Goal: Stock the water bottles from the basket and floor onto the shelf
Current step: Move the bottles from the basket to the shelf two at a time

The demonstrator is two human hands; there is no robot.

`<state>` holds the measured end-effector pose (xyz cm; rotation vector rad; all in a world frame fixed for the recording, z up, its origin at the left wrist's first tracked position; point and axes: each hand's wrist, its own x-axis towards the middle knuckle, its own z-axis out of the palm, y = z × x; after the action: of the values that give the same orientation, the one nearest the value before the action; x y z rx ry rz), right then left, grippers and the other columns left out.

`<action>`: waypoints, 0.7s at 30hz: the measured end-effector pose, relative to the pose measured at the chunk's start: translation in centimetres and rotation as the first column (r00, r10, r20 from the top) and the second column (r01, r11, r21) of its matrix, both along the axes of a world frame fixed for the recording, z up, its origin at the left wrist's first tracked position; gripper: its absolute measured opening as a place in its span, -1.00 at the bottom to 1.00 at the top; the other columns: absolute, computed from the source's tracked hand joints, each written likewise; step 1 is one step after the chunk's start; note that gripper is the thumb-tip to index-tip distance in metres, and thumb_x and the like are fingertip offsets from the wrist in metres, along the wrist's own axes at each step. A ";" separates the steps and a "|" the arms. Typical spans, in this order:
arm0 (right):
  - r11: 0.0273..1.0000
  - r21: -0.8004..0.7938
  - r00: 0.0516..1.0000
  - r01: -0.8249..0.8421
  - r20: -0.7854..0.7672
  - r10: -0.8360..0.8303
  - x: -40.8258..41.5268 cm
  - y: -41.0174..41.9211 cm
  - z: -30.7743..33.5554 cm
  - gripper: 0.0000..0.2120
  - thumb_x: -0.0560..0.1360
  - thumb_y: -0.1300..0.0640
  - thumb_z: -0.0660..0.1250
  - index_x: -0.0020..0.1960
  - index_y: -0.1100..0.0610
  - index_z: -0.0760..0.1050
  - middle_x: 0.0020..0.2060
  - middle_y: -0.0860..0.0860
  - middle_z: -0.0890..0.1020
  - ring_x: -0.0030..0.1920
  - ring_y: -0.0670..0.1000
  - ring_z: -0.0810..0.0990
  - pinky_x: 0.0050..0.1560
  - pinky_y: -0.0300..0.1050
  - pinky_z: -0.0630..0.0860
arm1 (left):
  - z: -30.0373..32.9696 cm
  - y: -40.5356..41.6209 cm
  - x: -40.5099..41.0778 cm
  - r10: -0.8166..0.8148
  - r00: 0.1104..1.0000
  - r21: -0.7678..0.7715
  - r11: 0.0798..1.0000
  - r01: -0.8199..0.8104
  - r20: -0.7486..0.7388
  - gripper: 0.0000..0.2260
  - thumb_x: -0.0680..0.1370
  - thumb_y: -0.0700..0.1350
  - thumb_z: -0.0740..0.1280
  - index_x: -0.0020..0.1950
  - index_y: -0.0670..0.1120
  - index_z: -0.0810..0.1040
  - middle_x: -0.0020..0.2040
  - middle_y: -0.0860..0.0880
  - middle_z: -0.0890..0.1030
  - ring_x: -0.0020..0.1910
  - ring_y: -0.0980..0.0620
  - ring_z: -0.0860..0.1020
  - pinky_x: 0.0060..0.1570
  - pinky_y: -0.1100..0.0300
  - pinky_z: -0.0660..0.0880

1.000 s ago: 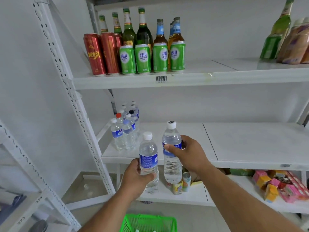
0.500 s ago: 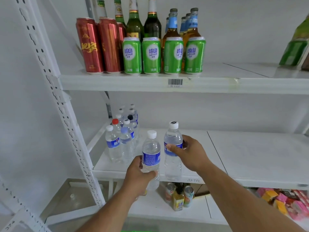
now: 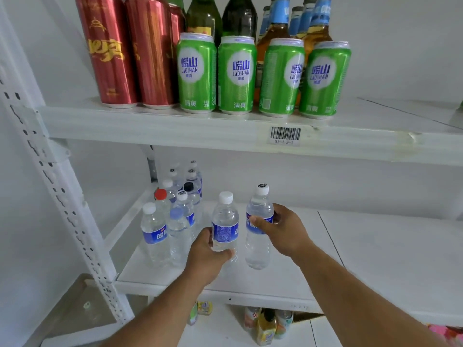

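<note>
Left hand (image 3: pixel 205 256) fingers wrapped round short bottle (image 3: pixel 225 226) at label; right hand (image 3: pixel 285 231) grips tall bottle (image 3: pixel 258 229) likewise. Both over shelf (image 3: pixel 375 246), just right of stocked cluster (image 3: pixel 172 216). Full, thin-walled (likely heavy, squashy): label-band hold suits.

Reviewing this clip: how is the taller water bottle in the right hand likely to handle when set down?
The taller water bottle looks full, so probably heavy for its size. Tall and narrow, it may tip if nudged. The right hand grips its label, where the thin clear plastic likely flexes.
</note>
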<state>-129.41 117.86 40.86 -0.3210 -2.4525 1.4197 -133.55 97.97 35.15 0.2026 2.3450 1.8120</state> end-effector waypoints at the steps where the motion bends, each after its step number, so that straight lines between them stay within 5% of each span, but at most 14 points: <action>1: 1.000 0.001 1.000 -0.012 0.004 0.012 -1.1 0.5 -0.1 -0.76 0.43 -0.13 0.47 0.05 -0.07 0.61 -0.14 -0.14 0.70 -0.12 -0.08 0.65 -0.05 -0.14 0.57 | -0.1 0.5 -0.9 0.013 1.000 0.005 1.000 -0.013 0.002 -0.54 0.34 -0.16 0.57 0.17 0.06 0.50 0.04 0.11 0.63 -0.01 0.15 0.60 -0.13 0.29 0.49; 13: 0.993 -0.052 0.990 -0.102 0.090 0.106 -13.5 3.8 -3.7 -0.74 0.40 -0.02 0.51 0.06 -0.02 0.62 -0.09 -0.07 0.71 -0.03 0.03 0.67 0.13 0.09 0.59 | -4.0 5.9 -12.5 0.168 0.986 -0.004 0.986 -0.168 -0.020 -0.58 0.31 -0.17 0.54 -0.02 0.20 0.45 -0.08 0.19 0.62 -0.12 0.23 0.59 -0.24 0.32 0.46; 21: 0.990 -0.017 0.985 -0.138 0.101 0.139 -19.7 3.9 -4.5 -0.80 0.45 0.04 0.49 0.05 0.06 0.65 -0.10 -0.01 0.72 -0.07 0.02 0.68 0.00 -0.03 0.57 | -5.8 8.4 -19.0 0.260 0.961 -0.024 0.964 -0.264 -0.098 -0.64 0.35 -0.17 0.51 0.04 0.08 0.47 -0.10 0.13 0.59 -0.13 0.07 0.60 -0.17 0.22 0.49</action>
<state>-149.14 121.72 36.36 -0.2340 -2.5961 1.5059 -152.56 106.39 29.32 -0.0314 2.5739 1.9090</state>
